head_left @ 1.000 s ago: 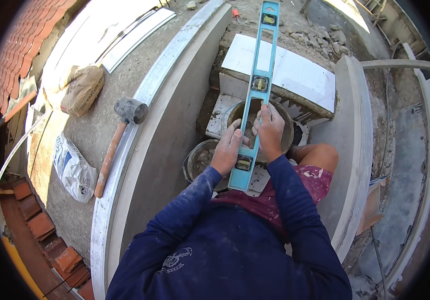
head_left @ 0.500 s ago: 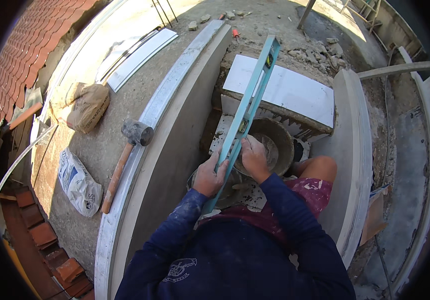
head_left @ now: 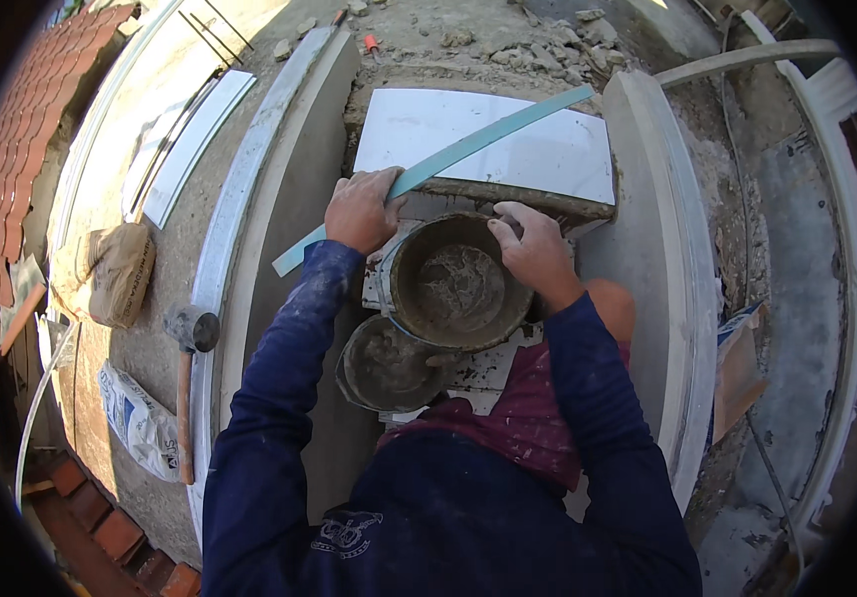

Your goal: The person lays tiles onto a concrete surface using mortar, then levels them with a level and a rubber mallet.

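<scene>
My left hand [head_left: 362,210] grips a light teal spirit level [head_left: 493,134], seen on its narrow edge. It slants from low on the left up to the right, across a white tile-topped step [head_left: 396,127]. My right hand [head_left: 538,251] holds nothing, its thumb and fingers apart beside the rim of a round bucket [head_left: 418,251] with wet grey mortar inside. A second mortar container [head_left: 346,368] stands nearer my lap, with what looks like a handle sticking over its edge.
Low rendered walls flank me on the left [head_left: 299,169] and right [head_left: 665,269]. Outside the left wall are a rubber mallet [head_left: 186,398], a white plastic bag [head_left: 138,418], a brown paper sack [head_left: 122,271] and white panels [head_left: 198,149]. Rubble [head_left: 548,60] lies behind the step.
The level has turned from nearly upright to a flatter slant, now in my left hand alone. My right hand has let go and moved to the bucket's right side. The view has shifted.
</scene>
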A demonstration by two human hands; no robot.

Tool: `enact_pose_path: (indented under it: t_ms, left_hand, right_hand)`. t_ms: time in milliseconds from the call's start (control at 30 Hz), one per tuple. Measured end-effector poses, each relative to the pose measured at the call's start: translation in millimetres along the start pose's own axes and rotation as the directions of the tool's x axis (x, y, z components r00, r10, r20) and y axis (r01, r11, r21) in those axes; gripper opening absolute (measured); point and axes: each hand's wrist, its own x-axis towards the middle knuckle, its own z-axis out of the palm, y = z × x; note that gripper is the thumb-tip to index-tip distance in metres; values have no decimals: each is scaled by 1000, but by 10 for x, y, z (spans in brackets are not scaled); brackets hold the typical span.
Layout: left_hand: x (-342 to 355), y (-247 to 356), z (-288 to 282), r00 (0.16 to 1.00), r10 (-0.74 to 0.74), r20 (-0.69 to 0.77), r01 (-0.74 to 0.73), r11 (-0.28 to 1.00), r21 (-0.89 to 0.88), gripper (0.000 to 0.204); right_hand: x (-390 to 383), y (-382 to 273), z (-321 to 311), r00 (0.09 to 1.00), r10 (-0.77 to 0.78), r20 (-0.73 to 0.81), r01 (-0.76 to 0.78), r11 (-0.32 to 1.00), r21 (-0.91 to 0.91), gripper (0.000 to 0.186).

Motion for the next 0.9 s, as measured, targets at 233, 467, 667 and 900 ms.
enact_pose_path:
  t_ms: [233, 467, 667, 900]
  left_hand:
    - [950, -395, 531, 992, 65, 109, -71, 996, 56, 32]
    - [1515, -728, 968, 938, 146, 314, -122, 988, -94, 33]
    - [1697, -803, 1209, 900, 163, 404, -137, 986, -94, 35]
    - [1636, -882, 1434, 887, 76, 455, -2, 987, -161, 39]
  right_hand:
    - [-48, 245, 230, 921, -110, 373, 155, 984, -91, 29]
    - [180, 257, 181, 931, -121, 343, 169, 979, -115, 20]
    - [224, 318, 176, 920, -97, 379, 151, 982, -117, 21]
    - [243, 336, 183, 925, -90, 368, 144, 982, -123, 21]
